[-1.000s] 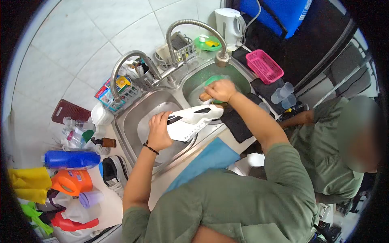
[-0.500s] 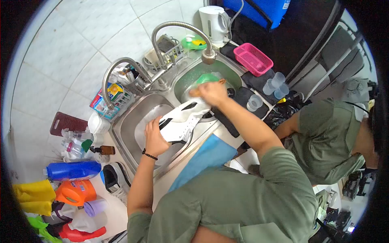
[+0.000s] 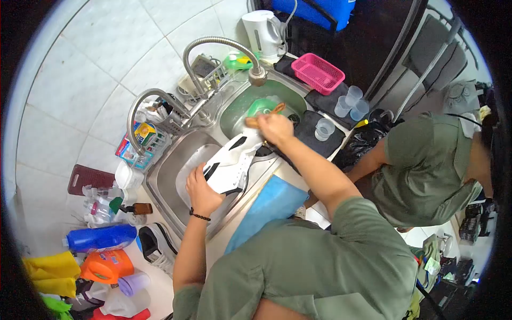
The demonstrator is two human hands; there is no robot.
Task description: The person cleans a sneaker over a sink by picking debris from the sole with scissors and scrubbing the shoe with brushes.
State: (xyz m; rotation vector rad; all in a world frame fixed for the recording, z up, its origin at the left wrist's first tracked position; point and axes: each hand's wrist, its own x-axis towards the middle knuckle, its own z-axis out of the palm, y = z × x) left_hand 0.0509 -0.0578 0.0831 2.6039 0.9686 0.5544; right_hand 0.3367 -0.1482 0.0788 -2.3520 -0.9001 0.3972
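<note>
My left hand [image 3: 204, 191] grips a white shoe with black accents [image 3: 234, 165], held tilted across the divider between the two sink bowls. In my right hand [image 3: 276, 129] is a wooden brush [image 3: 252, 122], its handle showing past my fingers. The brush is at the shoe's far end; whether its bristles touch is hidden. Beyond that hand, the right sink bowl [image 3: 290, 96] contains something green [image 3: 261, 106] in cloudy water. A matching-looking shoe [image 3: 156, 246] lies on the counter to the left.
Two curved faucets [image 3: 257, 77] arch over the sink. Bottles, including a blue one [image 3: 101, 238] and an orange one [image 3: 106, 266], crowd the left counter. At right are a pink basket [image 3: 318, 73], clear cups [image 3: 324, 129] and a person in an olive shirt [image 3: 421, 165]. A blue cloth [image 3: 266, 210] lies in front.
My right hand with the brush has shifted slightly toward the shoe's far end, and the brush now shows more clearly. My left hand keeps its hold. The whole view has shifted a little.
</note>
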